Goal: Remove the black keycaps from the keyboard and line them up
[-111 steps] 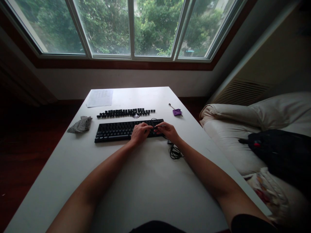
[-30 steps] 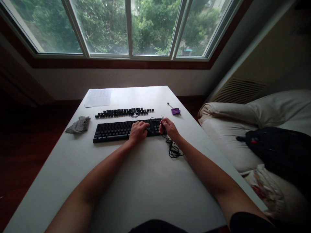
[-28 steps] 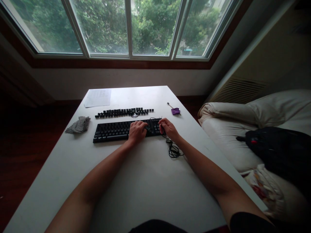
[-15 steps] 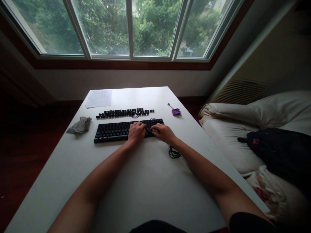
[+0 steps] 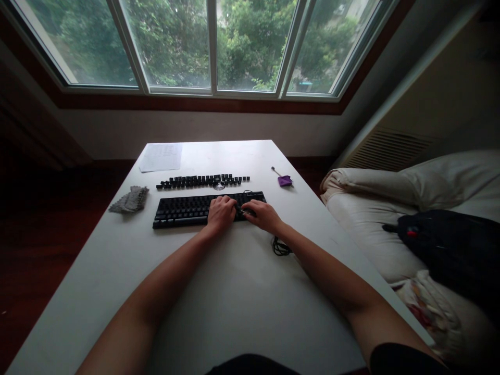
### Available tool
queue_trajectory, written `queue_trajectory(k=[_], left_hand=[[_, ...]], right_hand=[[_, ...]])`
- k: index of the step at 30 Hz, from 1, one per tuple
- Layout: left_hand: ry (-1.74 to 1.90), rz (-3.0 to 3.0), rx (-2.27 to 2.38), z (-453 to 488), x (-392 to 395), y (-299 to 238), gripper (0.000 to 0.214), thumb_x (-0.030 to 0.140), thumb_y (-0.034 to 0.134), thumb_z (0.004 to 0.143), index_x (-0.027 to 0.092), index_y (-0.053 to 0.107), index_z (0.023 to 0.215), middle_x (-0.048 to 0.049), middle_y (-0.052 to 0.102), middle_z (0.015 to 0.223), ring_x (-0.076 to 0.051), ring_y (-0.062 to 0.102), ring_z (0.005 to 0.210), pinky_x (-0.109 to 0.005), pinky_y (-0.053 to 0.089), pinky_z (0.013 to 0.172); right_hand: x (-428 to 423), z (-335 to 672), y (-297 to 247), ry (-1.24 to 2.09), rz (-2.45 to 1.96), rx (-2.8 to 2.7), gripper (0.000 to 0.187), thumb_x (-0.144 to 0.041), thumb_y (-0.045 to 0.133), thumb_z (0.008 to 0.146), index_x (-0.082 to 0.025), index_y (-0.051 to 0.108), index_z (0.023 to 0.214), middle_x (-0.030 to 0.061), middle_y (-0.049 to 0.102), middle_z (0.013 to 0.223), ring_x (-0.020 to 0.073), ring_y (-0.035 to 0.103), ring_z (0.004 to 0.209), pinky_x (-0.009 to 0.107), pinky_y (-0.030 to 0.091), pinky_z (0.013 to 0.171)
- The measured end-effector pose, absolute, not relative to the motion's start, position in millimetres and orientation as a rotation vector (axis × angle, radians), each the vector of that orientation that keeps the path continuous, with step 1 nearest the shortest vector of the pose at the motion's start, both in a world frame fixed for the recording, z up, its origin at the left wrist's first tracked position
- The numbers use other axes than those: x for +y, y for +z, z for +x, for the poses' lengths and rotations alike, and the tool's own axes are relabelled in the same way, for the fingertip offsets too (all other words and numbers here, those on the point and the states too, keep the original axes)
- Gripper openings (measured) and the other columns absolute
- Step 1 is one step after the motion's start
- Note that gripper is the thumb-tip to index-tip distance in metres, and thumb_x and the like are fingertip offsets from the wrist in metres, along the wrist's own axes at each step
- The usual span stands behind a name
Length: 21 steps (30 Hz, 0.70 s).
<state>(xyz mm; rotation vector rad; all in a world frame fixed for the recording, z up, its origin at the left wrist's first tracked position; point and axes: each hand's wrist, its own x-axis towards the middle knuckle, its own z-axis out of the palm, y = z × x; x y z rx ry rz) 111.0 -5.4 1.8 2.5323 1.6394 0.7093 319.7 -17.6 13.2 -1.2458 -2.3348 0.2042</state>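
Observation:
A black keyboard (image 5: 182,210) lies across the white table (image 5: 234,291). My left hand (image 5: 221,212) rests on its right half with the fingers curled down onto the keys. Beside it, my right hand (image 5: 261,214) sits over the keyboard's right end. Its fingers are pinched on a thin wire tool that barely shows between the two hands. Just behind the keyboard lies a row of loose black keycaps (image 5: 195,182). The keyboard's black cable (image 5: 279,247) is bunched on the table beside my right wrist.
A small purple object with a thin stick (image 5: 285,180) lies at the table's right. A grey cloth (image 5: 130,200) sits left of the keyboard, a paper sheet (image 5: 161,157) at the far left corner. A bed with a pillow (image 5: 390,182) and a black bag (image 5: 449,245) stands at the right.
My right hand has moved left from the keyboard's right end to meet my left hand over the keys. The wire tool, upright a second ago, is now low between the hands.

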Motion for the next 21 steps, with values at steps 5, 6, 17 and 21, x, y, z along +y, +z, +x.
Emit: queue_trajectory(k=[5,6,17,21], left_hand=[[0.718,2.511,1.638,111,-6,2,0.022,0.024,0.052,0.096,0.026,0.070,0.108,-0.0077,0.067,0.111,-0.027,0.055,0.106,-0.043,0.038,0.093],[0.719,2.504,1.635,111,-6,2,0.022,0.024,0.052,0.096,0.026,0.070,0.108,-0.0078,0.067,0.111,-0.027,0.055,0.106,-0.043,0.038,0.094],[0.702,2.505,1.630,110,-6,4,0.021,0.025,0.052,0.097,0.026,0.070,0.108,-0.0078,0.066,0.111,-0.026,0.054,0.106,-0.042,0.038,0.094],[0.709,2.505,1.623,110,-6,4,0.020,0.025,0.052,0.096,0.026,0.070,0.107,-0.0075,0.067,0.110,-0.026,0.054,0.106,-0.042,0.038,0.093]], right_hand=[[-17,318,12,0.220,-1.238,-2.325,0.024,-0.027,0.069,0.090,-0.026,0.070,0.114,0.0058,0.069,0.103,0.0213,0.066,0.093,0.031,0.050,0.079],[-16,318,11,0.219,-1.239,-2.327,0.024,-0.027,0.069,0.090,-0.026,0.070,0.114,0.0057,0.069,0.102,0.0212,0.066,0.092,0.031,0.050,0.079],[-16,308,8,0.117,-1.266,-2.325,0.021,-0.036,0.071,0.090,-0.023,0.069,0.107,0.0054,0.068,0.098,0.0212,0.065,0.090,0.031,0.048,0.076],[-15,305,10,0.084,-1.280,-2.358,0.018,-0.029,0.072,0.088,-0.023,0.070,0.106,0.0059,0.067,0.097,0.0211,0.065,0.089,0.030,0.048,0.075]])
